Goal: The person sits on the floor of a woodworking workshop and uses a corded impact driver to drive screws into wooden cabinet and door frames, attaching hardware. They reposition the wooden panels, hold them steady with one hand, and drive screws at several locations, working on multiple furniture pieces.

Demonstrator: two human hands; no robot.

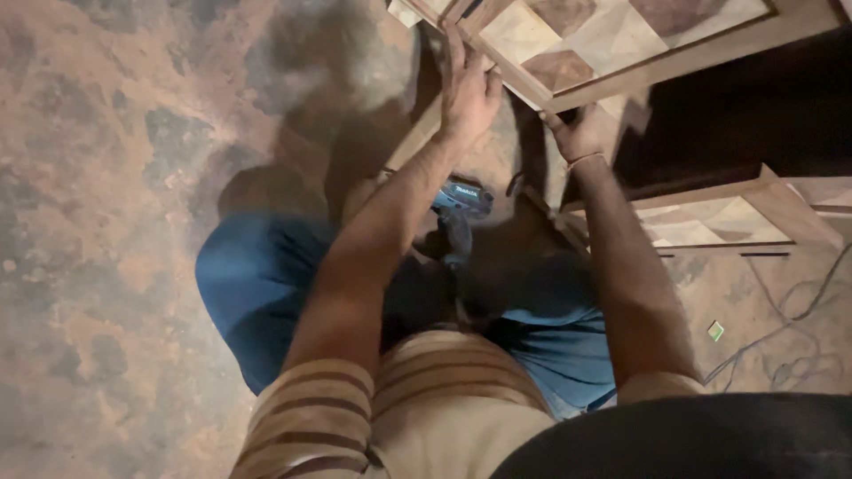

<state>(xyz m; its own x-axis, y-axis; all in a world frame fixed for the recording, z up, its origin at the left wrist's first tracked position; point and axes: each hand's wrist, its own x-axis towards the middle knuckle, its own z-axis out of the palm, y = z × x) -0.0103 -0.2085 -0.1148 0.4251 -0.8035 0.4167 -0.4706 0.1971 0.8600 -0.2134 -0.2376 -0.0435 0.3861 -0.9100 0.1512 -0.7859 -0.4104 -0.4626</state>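
A wooden cabinet door (pixel 612 40) with a patterned veneer panel and a plain frame hangs open at the top of the view. My left hand (pixel 468 84) grips the lower left corner of its frame, fingers wrapped over the edge. My right hand (pixel 579 133) holds the frame's lower edge from beneath, near the cabinet body. A teal and black cordless drill (pixel 461 213) rests in my lap between my arms, touched by neither hand.
The dark open cabinet (pixel 737 115) stands at the right, with another patterned panel (pixel 714 222) below it. Grey cables (pixel 790 328) trail over the mottled stone floor (pixel 106 222) at the right. A small green and white square object (pixel 715 331) lies near them.
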